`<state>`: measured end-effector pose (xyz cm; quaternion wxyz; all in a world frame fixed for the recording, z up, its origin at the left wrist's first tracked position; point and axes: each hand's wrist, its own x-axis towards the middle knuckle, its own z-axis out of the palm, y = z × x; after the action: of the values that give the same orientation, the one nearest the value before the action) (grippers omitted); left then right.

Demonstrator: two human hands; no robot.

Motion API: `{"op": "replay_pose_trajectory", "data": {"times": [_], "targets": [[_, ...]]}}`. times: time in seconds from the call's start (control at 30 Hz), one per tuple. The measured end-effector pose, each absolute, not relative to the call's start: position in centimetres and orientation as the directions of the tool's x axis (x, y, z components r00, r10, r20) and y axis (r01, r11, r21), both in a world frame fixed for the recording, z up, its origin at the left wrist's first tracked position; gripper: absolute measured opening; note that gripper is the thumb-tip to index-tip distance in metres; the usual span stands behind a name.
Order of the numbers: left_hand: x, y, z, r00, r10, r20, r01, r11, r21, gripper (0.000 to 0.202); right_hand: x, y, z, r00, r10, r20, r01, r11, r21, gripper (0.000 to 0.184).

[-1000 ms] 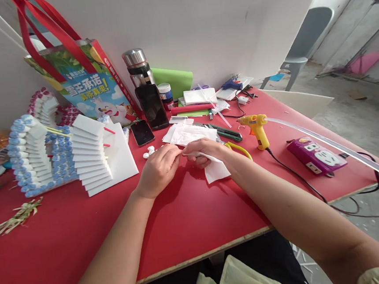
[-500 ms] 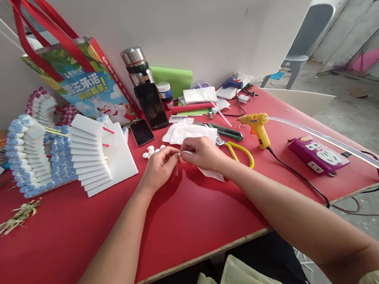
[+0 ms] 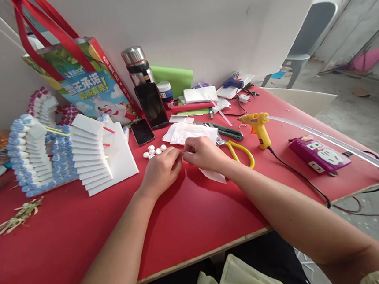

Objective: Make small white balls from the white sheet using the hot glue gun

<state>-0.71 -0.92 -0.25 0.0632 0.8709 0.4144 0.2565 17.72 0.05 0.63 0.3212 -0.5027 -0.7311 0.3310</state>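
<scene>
My left hand (image 3: 163, 168) and my right hand (image 3: 203, 152) meet over the red table, fingertips pinched together. Between them is a small white piece of paper, now almost wholly hidden by the fingers. Several small white rolled pieces (image 3: 151, 152) lie just beyond my left hand. A stack of thin white sheets (image 3: 191, 132) lies behind my right hand, and a loose white sheet (image 3: 214, 175) sticks out from under it. Scissors with yellow handles (image 3: 242, 153) rest to the right of that wrist.
At left stand white panels (image 3: 93, 155) and blue-and-white rolled pieces (image 3: 22, 152). Behind are a bag (image 3: 88, 86), a phone (image 3: 151, 105), another phone (image 3: 142, 132) and a steel flask (image 3: 135, 60). Rightward are a green cutter (image 3: 228, 132), a yellow glue gun (image 3: 257, 127) and a purple power socket (image 3: 320, 155).
My left hand has rolled over, its back now upward and its fingers curled in against my right fingertips. The white rolled pieces show more fully. My right hand has barely moved.
</scene>
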Motion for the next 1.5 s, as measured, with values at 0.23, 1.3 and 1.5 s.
{"op": "replay_pose_trajectory", "data": {"times": [0.23,1.3,1.5], "targets": [[-0.5,-1.3,0.2,0.451,0.804,0.387,0.66,-0.592,0.462,0.019,18.0,0.6,0.1,-0.369,0.929,0.028,0.203,0.11,-0.973,0.008],[0.0,-1.6,0.2,0.308,0.916,0.257,0.542,-0.391,0.744,0.026,17.1,-0.6,0.8,-0.187,0.958,0.216,0.472,0.28,-0.836,0.011],[0.2,-1.6,0.1,0.317,0.847,0.427,0.661,-0.52,0.541,0.023,16.6,-1.1,0.9,-0.159,0.977,0.141,0.283,0.182,-0.942,0.011]]}}
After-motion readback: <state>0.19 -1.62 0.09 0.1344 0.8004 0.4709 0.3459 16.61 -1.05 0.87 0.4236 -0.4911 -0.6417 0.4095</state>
